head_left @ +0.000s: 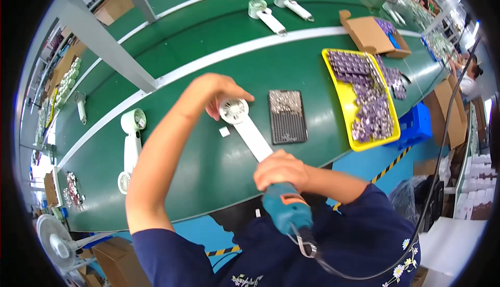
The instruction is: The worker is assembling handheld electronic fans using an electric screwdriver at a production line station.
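A white handheld fan (253,140) lies slanted on the green bench. My left hand (217,90) is curled around its round fan head, thumb and fingers against the rim. Over the handle's near end, my right hand (281,169) is wrapped around a teal electric screwdriver (288,209), its cable trailing off to the right. The screwdriver's tip is hidden by the right hand, so I cannot tell whether it touches the fan. Right of the fan sits a black ridged tray (288,135) with many small metal screws. A small white square piece (224,131) lies beside the fan head.
A second fan (131,149) lies left of my left forearm. At the right edge, a yellow tray (352,136) holds purple-and-silver parts, with an open cardboard box (365,34) behind it. More fans (271,20) rest beyond the pale rail. A metal post (104,37) rises at left.
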Available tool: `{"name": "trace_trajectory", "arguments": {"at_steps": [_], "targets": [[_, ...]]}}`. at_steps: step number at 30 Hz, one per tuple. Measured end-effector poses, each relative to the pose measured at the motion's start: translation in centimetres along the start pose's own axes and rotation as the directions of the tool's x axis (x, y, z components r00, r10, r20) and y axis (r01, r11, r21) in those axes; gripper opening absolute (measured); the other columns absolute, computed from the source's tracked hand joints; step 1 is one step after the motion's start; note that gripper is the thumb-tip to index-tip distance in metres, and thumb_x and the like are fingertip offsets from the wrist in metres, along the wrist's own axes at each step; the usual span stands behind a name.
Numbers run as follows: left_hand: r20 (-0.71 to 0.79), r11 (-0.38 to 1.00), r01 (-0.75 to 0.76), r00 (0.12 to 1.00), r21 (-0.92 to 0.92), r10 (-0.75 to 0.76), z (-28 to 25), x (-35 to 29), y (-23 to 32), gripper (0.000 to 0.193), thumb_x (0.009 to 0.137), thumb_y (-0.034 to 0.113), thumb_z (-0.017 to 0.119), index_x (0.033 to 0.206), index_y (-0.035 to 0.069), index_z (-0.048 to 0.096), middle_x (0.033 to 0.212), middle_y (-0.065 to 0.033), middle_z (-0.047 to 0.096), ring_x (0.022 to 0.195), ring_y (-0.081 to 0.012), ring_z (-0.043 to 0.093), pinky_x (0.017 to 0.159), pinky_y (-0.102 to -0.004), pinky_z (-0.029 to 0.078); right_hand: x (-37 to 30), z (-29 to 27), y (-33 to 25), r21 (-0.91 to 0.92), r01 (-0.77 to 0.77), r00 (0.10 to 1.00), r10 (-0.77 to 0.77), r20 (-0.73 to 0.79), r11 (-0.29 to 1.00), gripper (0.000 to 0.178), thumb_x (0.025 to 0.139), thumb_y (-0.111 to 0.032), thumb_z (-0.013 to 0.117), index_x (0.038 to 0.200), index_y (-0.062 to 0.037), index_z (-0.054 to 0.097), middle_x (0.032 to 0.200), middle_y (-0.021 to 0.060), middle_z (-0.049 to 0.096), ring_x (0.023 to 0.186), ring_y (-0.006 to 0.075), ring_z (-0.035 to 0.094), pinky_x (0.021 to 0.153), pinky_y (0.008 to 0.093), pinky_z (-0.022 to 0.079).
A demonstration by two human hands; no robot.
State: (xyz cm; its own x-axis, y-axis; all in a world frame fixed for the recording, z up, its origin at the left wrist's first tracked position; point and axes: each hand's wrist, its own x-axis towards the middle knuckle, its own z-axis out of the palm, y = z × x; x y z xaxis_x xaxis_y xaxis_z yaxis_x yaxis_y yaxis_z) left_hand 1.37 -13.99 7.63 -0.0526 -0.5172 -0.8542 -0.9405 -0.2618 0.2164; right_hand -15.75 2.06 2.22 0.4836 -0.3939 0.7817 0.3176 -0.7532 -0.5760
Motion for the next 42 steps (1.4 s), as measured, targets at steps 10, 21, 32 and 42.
{"name": "trace_trajectory", "arguments": {"at_steps": [10,21,32,42], "targets": [[0.012,0.866,-0.454,0.884,-0.211,0.467,0.3,-3.2,-5.8,0.056,0.084,0.03,0.067,0.129,0.003,0.048,0.11,-0.0129,0.06,0.096,-0.0194,0.059,0.081,-0.0334,0.051,0.7,-8.8,-0.4,0.262,0.258,0.705,0.004,-0.709,0.93,0.069,0.082,-0.072,0.046,0.11,-0.0091,0.049,0.093,0.0045,0.05,0.043,0.0122,0.045,0.037,0.0268,0.035],[-0.36,0.48,-0.847,0.531,-0.226,0.767,9.0,-2.0,-7.4,0.044,0.062,-0.001,0.076,0.097,0.008,0.051,0.124,-0.0104,0.049,0.112,-0.0205,0.05,0.1,-0.0342,0.039,2.5,-7.9,6.2,0.25,-0.231,0.627,0.34,-0.701,0.94,0.076,0.077,-0.079,0.043,0.106,-0.0087,0.046,0.093,0.0072,0.046,0.041,0.0112,0.043,0.039,0.0262,0.037],[-0.809,0.418,-0.891,0.11,0.178,0.578,12.8,-2.9,-6.5,0.044,0.062,0.001,0.071,0.104,0.004,0.062,0.126,-0.0153,0.052,0.12,-0.0334,0.046,0.101,-0.0449,0.035,4.1,-8.0,3.1,0.529,0.157,0.74,0.256,-0.622,0.834,0.072,0.082,-0.074,0.042,0.11,-0.0089,0.051,0.096,0.0022,0.05,0.043,0.0101,0.041,0.038,0.0252,0.035],[-0.798,0.371,-0.873,-0.033,0.316,0.602,14.1,-3.7,-4.5,0.017,0.06,0.008,0.08,0.074,0.008,0.07,0.108,-0.0024,0.064,0.106,-0.0256,0.054,0.091,-0.0396,0.037,5.7,-6.5,0.1,0.669,0.159,0.816,0.284,-0.502,0.726,0.063,0.087,-0.065,0.044,0.113,-0.0072,0.048,0.096,0.0028,0.05,0.044,0.011,0.041,0.038,0.026,0.037]]}}
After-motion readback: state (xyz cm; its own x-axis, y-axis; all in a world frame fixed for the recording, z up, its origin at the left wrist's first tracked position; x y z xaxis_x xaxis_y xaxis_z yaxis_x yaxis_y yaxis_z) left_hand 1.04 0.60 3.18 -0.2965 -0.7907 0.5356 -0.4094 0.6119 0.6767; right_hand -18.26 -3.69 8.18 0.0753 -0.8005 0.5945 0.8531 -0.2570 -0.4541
